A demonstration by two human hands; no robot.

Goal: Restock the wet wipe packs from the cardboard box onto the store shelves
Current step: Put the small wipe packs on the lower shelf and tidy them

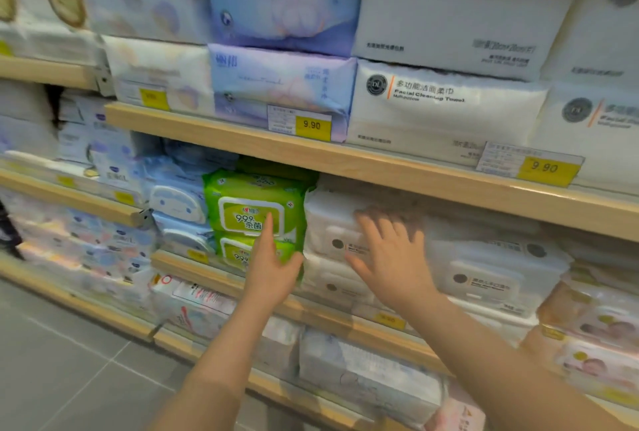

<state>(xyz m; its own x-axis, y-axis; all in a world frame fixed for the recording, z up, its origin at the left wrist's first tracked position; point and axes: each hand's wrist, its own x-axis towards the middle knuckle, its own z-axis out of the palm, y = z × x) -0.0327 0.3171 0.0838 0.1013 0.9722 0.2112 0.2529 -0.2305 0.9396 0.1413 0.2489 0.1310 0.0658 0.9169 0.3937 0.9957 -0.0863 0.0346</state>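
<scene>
Two green wet wipe packs [242, 202] are stacked on the middle shelf [380, 171]. My left hand [271, 264] lies in front of them with straight fingers, the fingertip touching the top pack's lid. To their right sit stacked white wet wipe packs [332, 233]. My right hand [390, 258] is spread flat against the white stack, blurred by motion. Neither hand holds anything. The cardboard box is out of view.
The upper shelf carries blue tissue packs [280, 85] and white facial towel packs [446, 105] behind yellow 9.90 price tags [313, 126]. Pale blue packs [179, 202] stand left of the green ones. More packs [366, 368] fill the lower shelves. Grey floor tiles [69, 361] lie at bottom left.
</scene>
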